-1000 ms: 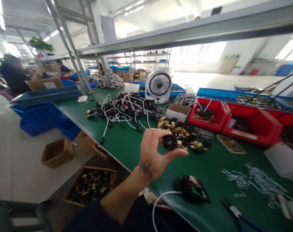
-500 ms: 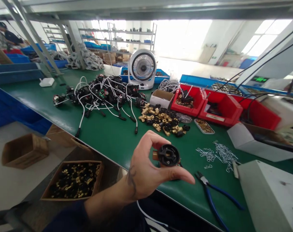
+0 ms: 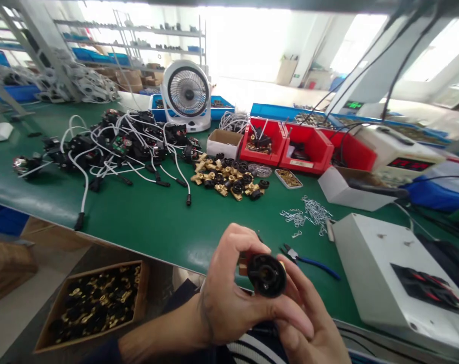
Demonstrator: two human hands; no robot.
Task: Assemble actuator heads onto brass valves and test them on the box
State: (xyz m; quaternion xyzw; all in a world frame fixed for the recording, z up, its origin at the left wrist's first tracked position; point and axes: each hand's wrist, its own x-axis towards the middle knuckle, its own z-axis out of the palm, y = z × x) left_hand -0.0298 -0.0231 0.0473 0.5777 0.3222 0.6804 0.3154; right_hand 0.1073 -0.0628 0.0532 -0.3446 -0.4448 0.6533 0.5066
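Note:
My left hand point(image 3: 233, 288) is closed around a brass fitting with a round black plastic cap point(image 3: 266, 275), holding it over the bench's front edge with the cap's open face toward me. From the right, my right hand point(image 3: 309, 316) has come against the fitting. Its index fingertip rests at the fitting's right side, and its thumb lies under my left thumb. Blue-handled pliers point(image 3: 313, 262) lie just beyond my right hand. Several metal clips point(image 3: 315, 212) are scattered behind the pliers. Further back sits a heap of brass fittings with black caps point(image 3: 229, 177).
Black parts with white cables point(image 3: 127, 141) cover the bench's left half. A white fan point(image 3: 187, 96) stands at the back. Red bins point(image 3: 305, 151) line the right rear, and a grey metal box point(image 3: 388, 273) stands at right. A carton of fittings point(image 3: 142, 298) sits below the bench.
My right hand has come into view and met the fitting in my left hand. The fitting is slightly lower, its cap tilted differently. The whole view has swung to the right.

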